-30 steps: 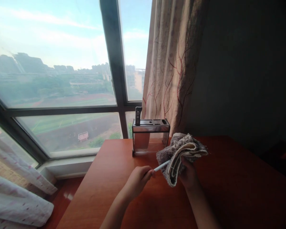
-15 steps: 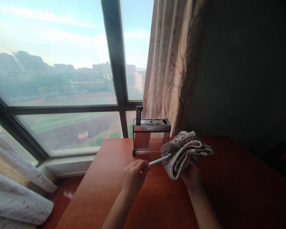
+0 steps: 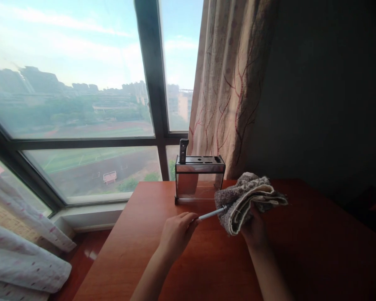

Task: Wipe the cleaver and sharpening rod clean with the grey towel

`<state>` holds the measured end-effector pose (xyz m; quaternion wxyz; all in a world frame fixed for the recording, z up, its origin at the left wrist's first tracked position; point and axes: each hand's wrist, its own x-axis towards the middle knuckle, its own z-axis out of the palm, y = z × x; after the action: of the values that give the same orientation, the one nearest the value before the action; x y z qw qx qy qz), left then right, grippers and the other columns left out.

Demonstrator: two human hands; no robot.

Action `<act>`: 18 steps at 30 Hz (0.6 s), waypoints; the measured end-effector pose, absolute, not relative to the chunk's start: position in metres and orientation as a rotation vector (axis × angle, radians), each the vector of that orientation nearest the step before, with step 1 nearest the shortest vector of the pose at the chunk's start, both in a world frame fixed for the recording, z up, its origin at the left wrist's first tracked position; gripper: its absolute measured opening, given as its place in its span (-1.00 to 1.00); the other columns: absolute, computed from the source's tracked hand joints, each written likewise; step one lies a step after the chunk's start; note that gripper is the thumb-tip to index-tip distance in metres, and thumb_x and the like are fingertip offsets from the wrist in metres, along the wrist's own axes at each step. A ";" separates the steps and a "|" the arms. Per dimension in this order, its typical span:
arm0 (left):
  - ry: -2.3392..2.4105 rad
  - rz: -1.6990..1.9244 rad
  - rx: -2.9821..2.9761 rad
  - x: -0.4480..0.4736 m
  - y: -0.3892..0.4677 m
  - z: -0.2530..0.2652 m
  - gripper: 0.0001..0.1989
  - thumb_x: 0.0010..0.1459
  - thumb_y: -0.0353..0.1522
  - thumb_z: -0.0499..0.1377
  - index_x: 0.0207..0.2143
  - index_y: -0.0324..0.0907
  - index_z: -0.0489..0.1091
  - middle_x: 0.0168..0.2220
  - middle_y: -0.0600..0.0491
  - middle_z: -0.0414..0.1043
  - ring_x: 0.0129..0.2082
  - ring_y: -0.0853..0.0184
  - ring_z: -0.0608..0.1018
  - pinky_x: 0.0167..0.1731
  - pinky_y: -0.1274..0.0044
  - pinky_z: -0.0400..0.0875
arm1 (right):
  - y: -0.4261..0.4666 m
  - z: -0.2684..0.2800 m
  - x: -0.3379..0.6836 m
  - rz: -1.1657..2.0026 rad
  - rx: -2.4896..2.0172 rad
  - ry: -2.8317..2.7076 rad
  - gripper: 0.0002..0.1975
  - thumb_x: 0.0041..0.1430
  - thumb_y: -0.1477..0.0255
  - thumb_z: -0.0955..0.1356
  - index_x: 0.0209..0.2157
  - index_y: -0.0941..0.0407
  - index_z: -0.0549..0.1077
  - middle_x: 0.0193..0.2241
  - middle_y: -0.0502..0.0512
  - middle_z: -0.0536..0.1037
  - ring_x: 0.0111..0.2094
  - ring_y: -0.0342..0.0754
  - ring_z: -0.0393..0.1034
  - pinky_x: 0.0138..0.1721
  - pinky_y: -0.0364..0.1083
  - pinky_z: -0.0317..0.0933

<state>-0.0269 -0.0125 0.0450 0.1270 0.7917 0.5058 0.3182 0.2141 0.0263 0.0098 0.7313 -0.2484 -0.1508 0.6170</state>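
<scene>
My left hand (image 3: 179,232) is closed, pinching one end of a slim pale rod that looks like a sharpening steel (image 3: 210,215). Its other end, with a dark collar, goes into the folds of a thick grey-brown cloth (image 3: 232,196) with pale edges. My right hand (image 3: 255,229) grips the folded cloth from below and the right, around that end of the rod; most of its fingers are hidden. Just behind, a clear-sided knife block (image 3: 201,170) with a dark frame stands upright. One knife (image 3: 183,151) with a black riveted handle sits at its left end.
The reddish-brown wooden table (image 3: 138,225) runs under both hands. Beyond its far edge hangs a beige curtain (image 3: 225,83), beside a large window with a dark frame (image 3: 148,62). A white curtain (image 3: 21,259) hangs at the lower left.
The cloth and my right hand have shifted slightly to the right. Less of the rod's end shows at my left fingers, which stay closed. The knife block stands in place.
</scene>
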 end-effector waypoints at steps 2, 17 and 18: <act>1.432 0.845 2.215 -0.028 -0.012 0.047 -0.62 0.28 -0.18 -0.05 -0.36 -0.15 0.48 -0.48 0.04 0.46 -0.51 0.36 0.44 -0.50 0.58 0.20 | 0.026 0.007 0.215 1.339 -0.568 -0.369 -0.64 -0.11 0.29 0.51 -0.21 0.00 0.50 -0.26 -0.07 0.63 -0.20 -0.06 0.52 -0.17 -0.08 0.44; 1.525 1.001 2.229 -0.025 -0.006 0.035 -0.69 0.21 -0.17 0.08 -0.40 -0.14 0.53 -0.50 0.06 0.45 -0.53 0.40 0.41 -0.53 0.60 0.20 | 0.025 0.013 0.215 1.354 -0.547 -0.357 -0.65 -0.12 0.29 0.52 -0.22 -0.01 0.50 -0.28 -0.07 0.63 -0.21 -0.07 0.52 -0.17 -0.10 0.46; 1.571 1.075 2.268 -0.025 -0.006 0.035 -0.73 0.20 -0.19 0.10 -0.36 -0.12 0.53 -0.47 0.05 0.48 -0.50 0.38 0.44 -0.50 0.59 0.23 | 0.024 0.015 0.214 1.354 -0.549 -0.360 -0.65 -0.13 0.29 0.52 -0.23 -0.01 0.50 -0.28 -0.07 0.63 -0.21 -0.06 0.53 -0.18 -0.09 0.46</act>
<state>-0.0253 -0.0062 0.0348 0.0901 0.7629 0.5283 0.3615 0.2137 0.0241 0.0146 0.7301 -0.2493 -0.1634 0.6150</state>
